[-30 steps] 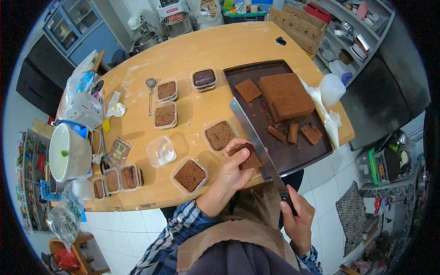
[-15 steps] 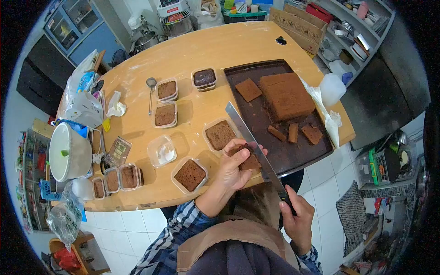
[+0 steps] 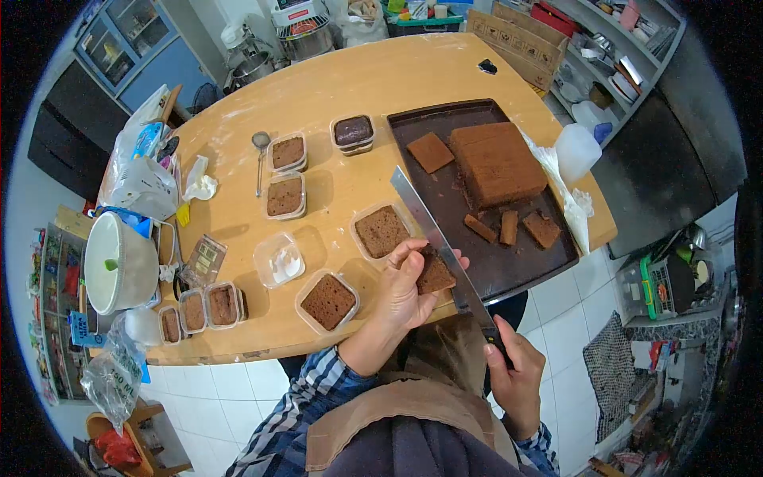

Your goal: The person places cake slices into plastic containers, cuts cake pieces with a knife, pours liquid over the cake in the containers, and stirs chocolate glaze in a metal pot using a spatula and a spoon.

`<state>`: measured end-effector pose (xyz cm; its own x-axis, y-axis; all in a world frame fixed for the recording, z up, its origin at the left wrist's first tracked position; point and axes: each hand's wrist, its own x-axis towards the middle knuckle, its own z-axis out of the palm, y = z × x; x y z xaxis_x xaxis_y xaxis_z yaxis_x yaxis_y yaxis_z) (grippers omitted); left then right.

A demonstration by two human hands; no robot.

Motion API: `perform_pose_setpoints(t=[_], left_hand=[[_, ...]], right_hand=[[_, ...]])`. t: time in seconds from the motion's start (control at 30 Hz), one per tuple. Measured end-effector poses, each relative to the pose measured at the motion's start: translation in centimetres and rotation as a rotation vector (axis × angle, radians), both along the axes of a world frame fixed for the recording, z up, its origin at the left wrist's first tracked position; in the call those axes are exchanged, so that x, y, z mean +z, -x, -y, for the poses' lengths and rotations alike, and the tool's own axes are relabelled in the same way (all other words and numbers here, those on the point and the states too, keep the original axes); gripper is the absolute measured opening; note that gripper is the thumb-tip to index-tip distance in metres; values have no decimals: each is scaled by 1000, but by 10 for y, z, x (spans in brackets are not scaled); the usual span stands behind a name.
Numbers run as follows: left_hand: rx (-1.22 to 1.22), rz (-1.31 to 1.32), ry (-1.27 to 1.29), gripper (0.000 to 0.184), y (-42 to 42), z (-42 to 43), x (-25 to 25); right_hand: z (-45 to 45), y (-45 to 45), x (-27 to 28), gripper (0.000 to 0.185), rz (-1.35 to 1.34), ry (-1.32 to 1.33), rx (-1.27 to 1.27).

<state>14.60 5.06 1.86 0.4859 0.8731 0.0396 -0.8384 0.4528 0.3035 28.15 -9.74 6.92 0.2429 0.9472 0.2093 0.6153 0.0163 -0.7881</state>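
Note:
My left hand (image 3: 405, 290) grips a small square of chocolate cake (image 3: 435, 273) over the table's near edge. In my right hand (image 3: 517, 380) is the black handle of a long knife (image 3: 447, 256), whose blade slants up and left along the cake piece's right side. Fingers of my left hand show beyond the blade. Just past that hand sits a clear container with cake in it (image 3: 381, 232), and another cake-filled container (image 3: 327, 303) stands to its left. To the right, a dark baking tray (image 3: 517, 274) bears a large cake block (image 3: 497, 165), a flat square (image 3: 430, 153) and several offcuts (image 3: 509, 228).
A container with white cream (image 3: 280, 261) stands left of centre. Farther back are two cake containers, one with a dark glossy top (image 3: 354, 133), and a spoon (image 3: 260, 163). Several filled containers (image 3: 226, 304) line the left edge beside a white bucket (image 3: 121, 262). A piping bag (image 3: 568, 195) lies along the tray's right side.
The cake piece in my left hand has turned slightly, so more of its cut face shows beside the blade. The knife has shifted a little; the containers and tray stay put.

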Motion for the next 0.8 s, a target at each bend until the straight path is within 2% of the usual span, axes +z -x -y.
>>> perform_pose_setpoints(t=[0.1,0.4,0.5,0.6,0.7,0.8], left_hand=[[119,-252,-1,42,-1,1,-4],[93,-233,-26,36,-5,7,3],[73,-297,-67,40,0,4,2],[38,-252,-141,48,-2,4,-1],[-115,-114,-45,54,-1,2,13],[-225,-98,106,52,5,0,13]], right_hand=[[1,0,0,35,-21,27,5],[-3,-1,-3,34,12,-44,8],[-3,0,-4,34,-1,-54,12],[-2,-1,-3,34,-6,-7,-12],[-4,-7,-7,34,-21,-6,-50],[-5,-14,-8,33,-118,44,-126]])
